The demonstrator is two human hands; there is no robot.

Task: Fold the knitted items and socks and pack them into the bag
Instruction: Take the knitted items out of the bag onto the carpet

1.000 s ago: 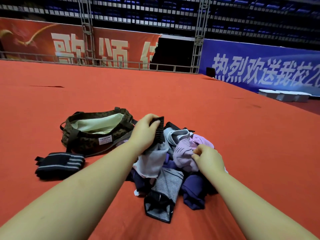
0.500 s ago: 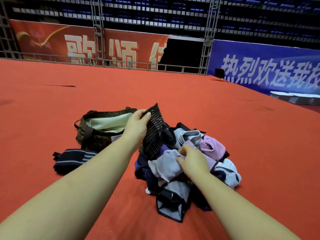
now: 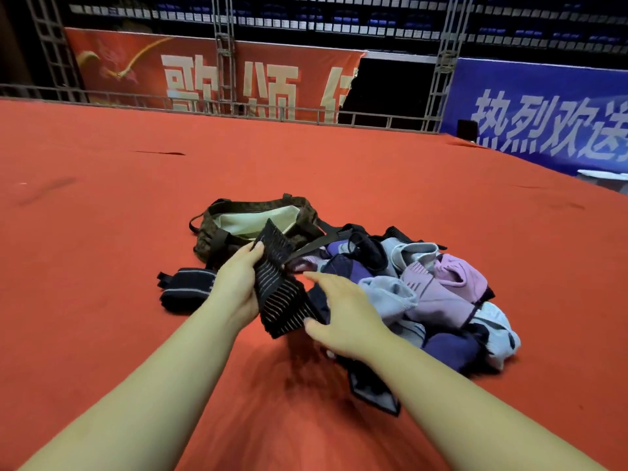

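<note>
My left hand grips a black knitted item with thin pale stripes, held up above the red carpet. My right hand reaches toward its lower end with fingers spread, thumb touching its bottom corner. To the right lies a heap of socks in lilac, pink, grey, purple and black. Behind the held item the brown patterned bag stands open, showing a pale lining. A folded black striped item lies on the carpet left of my left hand.
The red carpet stretches wide on all sides. A metal railing and truss posts with red and blue banners line the far edge. White trays sit at the far right.
My left hand pulled the black striped item out of the heap and toward me. My right hand let go of the pale sock and moved left to the striped item.
</note>
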